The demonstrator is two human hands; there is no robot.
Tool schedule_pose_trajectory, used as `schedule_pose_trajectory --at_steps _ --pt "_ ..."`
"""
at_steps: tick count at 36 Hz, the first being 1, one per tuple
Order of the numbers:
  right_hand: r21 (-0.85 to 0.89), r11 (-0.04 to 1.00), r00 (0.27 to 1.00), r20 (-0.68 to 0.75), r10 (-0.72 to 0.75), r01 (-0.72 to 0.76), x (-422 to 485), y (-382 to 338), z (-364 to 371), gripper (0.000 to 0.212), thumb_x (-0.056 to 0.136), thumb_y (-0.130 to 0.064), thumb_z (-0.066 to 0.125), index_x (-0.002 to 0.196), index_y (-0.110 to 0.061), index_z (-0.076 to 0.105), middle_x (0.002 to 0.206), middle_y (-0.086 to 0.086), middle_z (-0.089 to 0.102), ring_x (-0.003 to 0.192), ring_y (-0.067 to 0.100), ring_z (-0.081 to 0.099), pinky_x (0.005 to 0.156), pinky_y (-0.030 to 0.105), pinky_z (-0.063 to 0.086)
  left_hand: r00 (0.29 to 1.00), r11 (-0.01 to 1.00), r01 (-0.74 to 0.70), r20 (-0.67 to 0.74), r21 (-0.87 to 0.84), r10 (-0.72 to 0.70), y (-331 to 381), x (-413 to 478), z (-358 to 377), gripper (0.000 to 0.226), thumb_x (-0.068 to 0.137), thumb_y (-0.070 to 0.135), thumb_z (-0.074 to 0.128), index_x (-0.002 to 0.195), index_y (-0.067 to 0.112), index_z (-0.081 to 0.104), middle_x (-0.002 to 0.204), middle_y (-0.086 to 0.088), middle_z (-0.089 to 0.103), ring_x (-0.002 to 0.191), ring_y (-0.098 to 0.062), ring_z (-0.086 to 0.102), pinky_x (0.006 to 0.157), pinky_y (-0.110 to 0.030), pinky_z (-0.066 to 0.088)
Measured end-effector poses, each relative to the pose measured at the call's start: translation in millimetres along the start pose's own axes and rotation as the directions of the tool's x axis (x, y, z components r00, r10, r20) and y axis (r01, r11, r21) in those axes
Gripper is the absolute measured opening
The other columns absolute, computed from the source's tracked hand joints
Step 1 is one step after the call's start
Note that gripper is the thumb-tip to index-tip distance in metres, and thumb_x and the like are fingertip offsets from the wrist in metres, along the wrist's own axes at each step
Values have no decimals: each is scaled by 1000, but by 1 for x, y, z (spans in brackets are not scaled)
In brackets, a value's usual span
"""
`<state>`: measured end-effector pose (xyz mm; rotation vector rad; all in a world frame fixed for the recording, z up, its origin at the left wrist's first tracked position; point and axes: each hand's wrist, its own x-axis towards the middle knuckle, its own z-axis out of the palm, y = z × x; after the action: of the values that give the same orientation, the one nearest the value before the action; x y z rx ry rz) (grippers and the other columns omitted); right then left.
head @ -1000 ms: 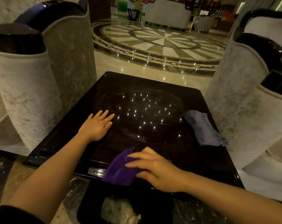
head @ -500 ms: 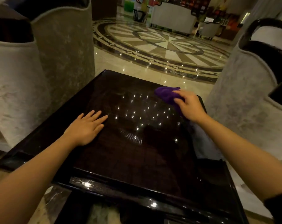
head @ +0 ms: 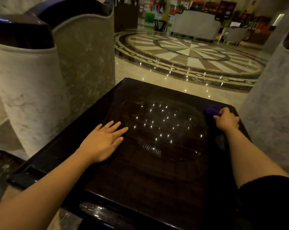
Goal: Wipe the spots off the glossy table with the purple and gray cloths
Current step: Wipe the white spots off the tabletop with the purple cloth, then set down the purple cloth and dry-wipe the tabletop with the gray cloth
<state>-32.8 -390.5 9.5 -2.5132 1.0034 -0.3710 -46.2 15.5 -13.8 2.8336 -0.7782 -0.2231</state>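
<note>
The purple cloth point(head: 212, 110) sits bunched at the far right corner of the dark glossy surface point(head: 157, 180), pressed down under the right hand point(head: 226, 120). That hand's grip is curled closed over the cloth, fingers folded in, so only a small wad pokes out ahead of the knuckles. The gray cloth point(head: 220, 141) is barely readable: a dull patch lies on the surface just beside the right forearm, half hidden by it, and I take that to be it. The left hand point(head: 102, 141) lies flat and open on the near left part of the surface, fingers spread, holding nothing, apparently bracing.

Pinpoints of ceiling light reflect across the middle of the top, and faint curved streaks show around them. Upholstered chairs point(head: 32, 90) stand close on the left.

The risk, to my eye, is the edge: the cloth is so near the corner that a long stroke could carry it off. In this dimness, reflections could also pass for spots, or hide real ones.
</note>
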Motion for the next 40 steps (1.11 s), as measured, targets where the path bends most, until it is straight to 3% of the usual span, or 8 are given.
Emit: schedule_pose_trajectory --at_steps 7,12,18,23,30,35,40 --pt "-59 992 975 200 -96 110 8 13 -15 45 89 -36 49 125 -11 38 135 24 42 123 43 37 103 49 31 1000 1000 2 9 6 -2 2 -2 -1 48 96 42 17 143 36 9 157 4 4 144 -15 -3 117 -38 1" --pt "-145 973 956 258 -138 179 -2 24 -30 59 90 -51 35 140 -26 17 152 21 8 138 41 11 114 53 13 1000 1000 4 20 24 -4 4 -3 -4 48 96 42 17 143 35 9 157 3 3 144 -17 -3 117 -40 1" --pt "-108 964 931 304 -202 244 -37 37 -53 66 88 -54 36 140 -36 0 153 19 -5 140 37 -1 114 48 4 999 999 16 45 36 -17 4 -5 -4 48 96 42 15 143 34 7 157 1 2 144 -18 -3 117 -40 1" --pt "-96 960 908 361 -211 262 -77 56 -47 69 86 -54 40 138 -40 -2 153 15 -14 140 37 -6 115 51 3 997 998 18 68 54 -22 5 -5 -5 49 96 42 14 144 33 5 157 0 0 144 -19 -4 117 -41 1" --pt "-105 965 934 297 -198 239 -110 65 -40 76 79 -60 49 137 -45 2 154 15 -10 140 39 -1 112 54 9 996 998 15 85 60 -20 6 -8 -7 49 97 42 14 144 32 4 157 0 -1 144 -20 -4 117 -41 1" --pt "-238 918 928 274 -250 318 -115 65 -35 61 93 -32 42 142 -20 9 152 21 14 137 39 18 112 44 21 996 998 8 88 61 -13 6 -9 -7 49 97 41 14 144 32 3 157 -1 -1 144 -20 -5 117 -41 1" --pt "-223 919 944 135 -300 324 -124 59 -34 49 91 -12 42 138 -16 28 142 19 38 116 41 47 90 45 42 998 998 -3 70 57 -1 4 -8 -5 49 97 41 14 144 31 5 157 -2 0 144 -20 -4 117 -42 1"
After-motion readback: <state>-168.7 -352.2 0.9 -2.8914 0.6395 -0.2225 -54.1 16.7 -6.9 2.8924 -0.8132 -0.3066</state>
